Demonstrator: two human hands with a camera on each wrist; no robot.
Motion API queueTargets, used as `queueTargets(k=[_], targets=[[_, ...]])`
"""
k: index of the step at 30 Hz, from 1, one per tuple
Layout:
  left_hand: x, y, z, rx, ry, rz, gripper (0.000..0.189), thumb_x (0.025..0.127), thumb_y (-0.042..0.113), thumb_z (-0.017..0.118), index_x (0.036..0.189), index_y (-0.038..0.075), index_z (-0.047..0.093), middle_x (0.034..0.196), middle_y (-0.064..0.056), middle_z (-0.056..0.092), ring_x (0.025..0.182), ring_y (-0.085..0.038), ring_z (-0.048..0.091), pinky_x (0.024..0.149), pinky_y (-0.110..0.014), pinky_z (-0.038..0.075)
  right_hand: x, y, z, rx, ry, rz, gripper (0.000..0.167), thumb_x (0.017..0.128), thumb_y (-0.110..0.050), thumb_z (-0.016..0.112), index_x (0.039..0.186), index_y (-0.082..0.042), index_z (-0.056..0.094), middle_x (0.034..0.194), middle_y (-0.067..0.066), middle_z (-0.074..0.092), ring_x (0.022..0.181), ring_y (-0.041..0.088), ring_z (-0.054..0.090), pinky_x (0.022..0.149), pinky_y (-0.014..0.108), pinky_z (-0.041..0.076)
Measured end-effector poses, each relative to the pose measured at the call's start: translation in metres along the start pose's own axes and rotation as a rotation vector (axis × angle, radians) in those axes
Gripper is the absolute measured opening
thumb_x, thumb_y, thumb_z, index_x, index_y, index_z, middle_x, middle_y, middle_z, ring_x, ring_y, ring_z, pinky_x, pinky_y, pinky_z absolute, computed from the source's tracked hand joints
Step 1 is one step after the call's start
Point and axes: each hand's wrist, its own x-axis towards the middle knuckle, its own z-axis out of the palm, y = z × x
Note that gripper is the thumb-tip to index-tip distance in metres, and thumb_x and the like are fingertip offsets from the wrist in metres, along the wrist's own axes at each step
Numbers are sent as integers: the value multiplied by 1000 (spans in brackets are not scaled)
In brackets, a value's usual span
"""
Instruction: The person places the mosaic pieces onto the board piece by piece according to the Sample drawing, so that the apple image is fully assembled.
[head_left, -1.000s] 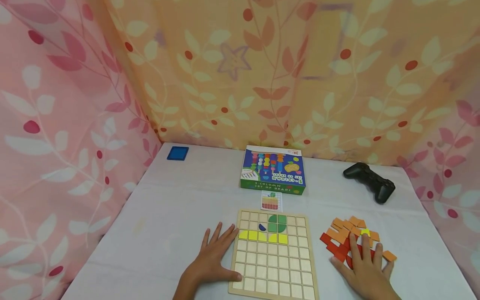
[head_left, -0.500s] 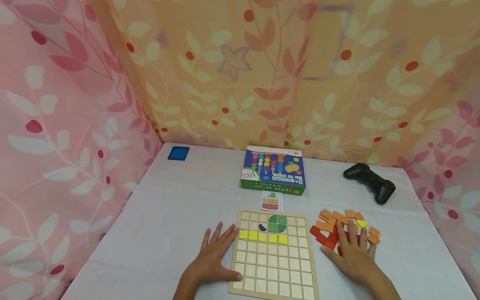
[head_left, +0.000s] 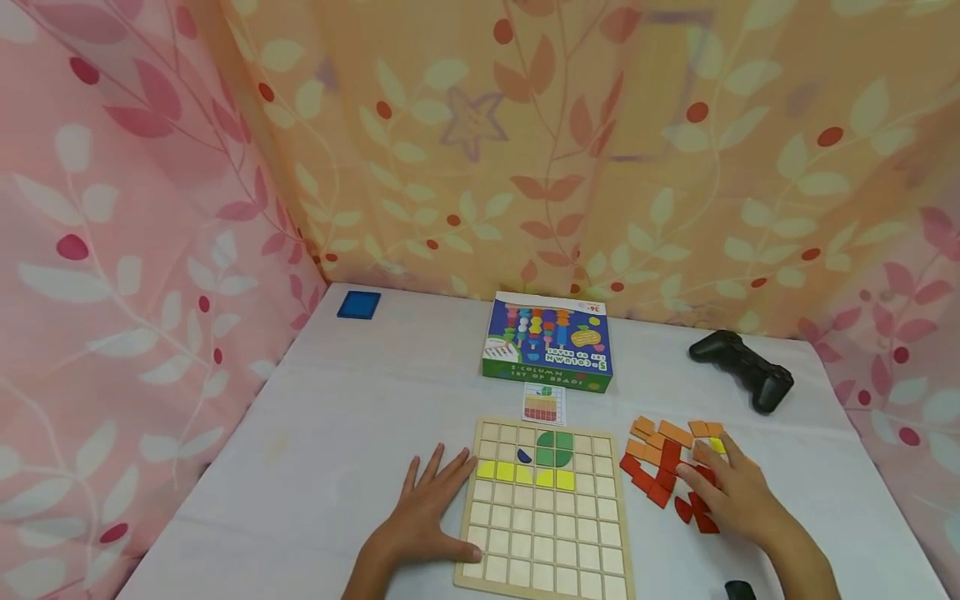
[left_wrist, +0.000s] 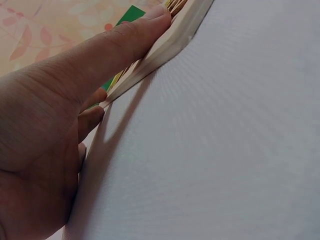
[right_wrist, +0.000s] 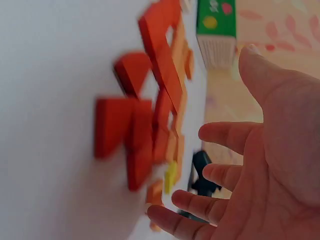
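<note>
A wooden grid board lies on the white table, holding a row of yellow tiles, green pieces and one dark blue piece. My left hand rests spread at its left edge; in the left wrist view the thumb lies on the rim. Over a loose pile to the right of the board, my right hand hovers with relaxed fingers, nothing between them in the right wrist view. The pile has red tiles, orange tiles and a yellow piece by the index finger.
Behind the board lies a small pattern card, then a blue and green bead-set box. A black game controller sits at the back right, a blue square at the back left. Patterned cloth hangs around the table.
My right hand first slid the loose tiles left toward the board, then lifted off them and turned, baring several red pieces. My left hand stays in place on the board's edge.
</note>
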Motion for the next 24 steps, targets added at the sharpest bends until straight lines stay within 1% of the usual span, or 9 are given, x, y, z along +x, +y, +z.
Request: queueTargets(k=[4,6,8,11,15,17,20,22,24], targets=[[-2,0,0,-2,15,12,124,60,80,76,160,23,30,165,2,22,153,-32,-2,115,-62,-9,7,17,-11,0,-16,79,94,98,-64,45,145,16,33,139,47,21,118,69,25,83,79,40],[-2,0,0,-11,20,24,123,61,79,77,160,22,30,165,1,23,153,-33,-1,114,-63,-8,10,23,-12,-15,-19,108,94,97,-65,45,143,16,36,133,46,26,114,67,27,82,76,43],[-2,0,-1,-22,20,31,123,61,78,77,160,22,30,165,1,23,153,-33,-1,114,-63,-9,14,27,-11,-40,-3,111,91,96,-64,49,140,15,42,128,45,32,110,65,31,81,74,46],[-2,0,-1,-27,20,35,123,62,78,77,160,21,30,165,0,23,153,-33,-1,114,-63,-9,21,29,-10,-67,49,102,79,95,-55,60,133,15,51,121,44,42,105,61,39,80,71,47],[-3,1,-1,-25,23,35,123,61,79,77,160,21,30,165,0,23,153,-33,-1,114,-63,-9,30,27,-14,-29,84,116,60,92,-34,71,125,14,57,114,40,53,101,55,49,83,69,47],[-3,2,-2,-22,23,32,123,61,79,77,160,22,30,165,0,23,153,-33,-1,114,-63,-9,34,26,-18,4,84,135,51,92,-26,72,122,13,59,106,36,58,95,49,53,82,66,48],[-2,1,-1,-16,21,28,123,61,79,76,160,22,29,165,0,23,153,-33,-1,114,-64,-8,38,25,-23,55,83,158,39,92,-17,71,117,11,60,96,28,60,86,40,55,76,59,51],[-2,1,0,-11,18,27,123,61,79,76,160,22,29,165,1,23,153,-33,-1,114,-63,-8,41,26,-23,75,88,171,36,92,-15,70,114,11,59,91,24,60,83,37,54,73,55,51],[-2,0,0,-14,17,29,123,61,79,77,160,22,29,165,1,23,153,-33,-1,114,-63,-8,43,26,-23,87,87,185,36,92,-13,70,114,12,57,90,24,59,83,37,54,72,53,51]])
